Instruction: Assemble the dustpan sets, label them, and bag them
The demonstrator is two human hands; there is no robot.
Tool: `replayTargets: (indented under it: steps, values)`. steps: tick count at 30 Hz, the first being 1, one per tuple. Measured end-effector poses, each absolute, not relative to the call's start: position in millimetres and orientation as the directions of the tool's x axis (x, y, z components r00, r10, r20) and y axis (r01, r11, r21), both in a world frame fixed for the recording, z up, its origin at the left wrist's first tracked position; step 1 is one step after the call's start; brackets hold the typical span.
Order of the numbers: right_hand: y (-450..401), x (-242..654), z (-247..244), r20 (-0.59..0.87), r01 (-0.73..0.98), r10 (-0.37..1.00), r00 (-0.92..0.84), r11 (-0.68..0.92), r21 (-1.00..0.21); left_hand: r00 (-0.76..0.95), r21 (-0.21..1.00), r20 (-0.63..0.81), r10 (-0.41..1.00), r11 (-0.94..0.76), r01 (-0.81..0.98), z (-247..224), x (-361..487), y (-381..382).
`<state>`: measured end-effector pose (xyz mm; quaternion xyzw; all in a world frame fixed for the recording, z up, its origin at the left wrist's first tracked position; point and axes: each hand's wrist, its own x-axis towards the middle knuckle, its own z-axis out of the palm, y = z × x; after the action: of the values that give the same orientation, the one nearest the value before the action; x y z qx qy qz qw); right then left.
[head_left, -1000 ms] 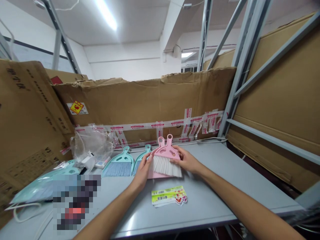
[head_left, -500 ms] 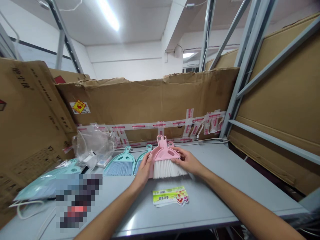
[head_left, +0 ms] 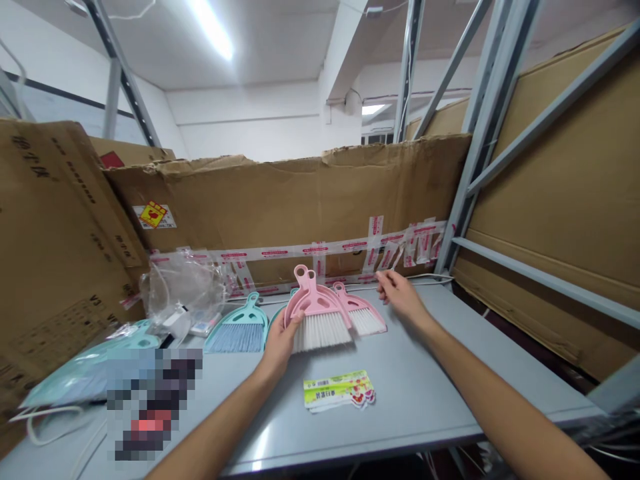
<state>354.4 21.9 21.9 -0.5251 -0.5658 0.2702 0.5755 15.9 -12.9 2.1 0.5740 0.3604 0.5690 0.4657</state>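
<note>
My left hand (head_left: 281, 341) is closed around the left edge of a pink dustpan (head_left: 295, 308) with a pink hand brush (head_left: 320, 323) nested in it. The brush's white bristles point down toward the table. Behind and to the right, another pink dustpan-and-brush set (head_left: 364, 319) rests on the table. My right hand (head_left: 403, 299) is in the air to the right of that set, its fingers loosely bent and apart, with nothing visible in them. A teal dustpan-and-brush set (head_left: 240, 333) sits to the left; another teal one is mostly hidden behind my left hand.
Printed yellow-green cards (head_left: 337, 390) lie in front on the grey table (head_left: 420, 413). Clear plastic bags (head_left: 183, 287) and a bagged teal set (head_left: 95, 363) are at left. A taped cardboard sheet (head_left: 280, 207) stands along the back; a metal rack post (head_left: 463, 207) rises at right.
My right hand has let go of the pink brush and dustpan and moved right. My left hand has shifted them slightly left and tilted them, uncovering the pink set behind.
</note>
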Motion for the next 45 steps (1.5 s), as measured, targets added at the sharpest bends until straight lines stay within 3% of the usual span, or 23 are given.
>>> replayTargets:
  steps: [2, 4, 9, 12, 17, 21, 26, 34, 45]
  values:
    - [35, 389, 16, 0.106, 0.18, 0.973, 0.203, 0.07, -0.981, 0.071, 0.952, 0.283, 0.957, -0.27, -0.146, 0, 15, -10]
    - [43, 421, 10, -0.018, 0.13, 0.971, 0.238, -0.051, -0.99, 0.056, 0.956, 0.253, 0.966, -0.24, -0.168, -2, 15, -9]
    - [47, 471, 9, 0.121, 0.162, 0.8, 0.588, 0.031, -0.986, 0.054, 0.952, 0.27, 0.961, -0.258, -0.166, 1, 16, -10]
    - [53, 474, 9, 0.152, 0.157, 0.75, 0.644, 0.064, -0.985, 0.055, 0.953, 0.27, 0.961, -0.258, -0.161, 2, 17, -11]
    - [54, 438, 7, 0.204, 0.112, 0.861, 0.466, 0.171, -0.979, 0.065, 0.951, 0.264, 0.962, -0.249, -0.181, 1, 17, -11]
    - [34, 376, 8, 0.319, 0.052, 0.937, 0.145, 0.314, -0.948, 0.106, 0.95, 0.28, 0.954, -0.26, -0.17, 1, 19, -14]
    - [3, 293, 5, 0.315, -0.084, 0.919, -0.236, 0.303, -0.949, 0.167, 0.951, 0.28, 0.946, -0.249, -0.181, 0, 22, -18]
    - [-13, 264, 5, 0.361, 0.106, 0.924, -0.126, 0.375, -0.921, 0.306, 0.968, 0.247, 0.919, -0.247, -0.041, 6, 24, -29]
    - [-38, 243, 17, 0.514, 0.179, 0.84, -0.172, 0.54, -0.822, 0.238, 0.934, 0.341, 0.909, -0.357, 0.026, 20, 30, -39]
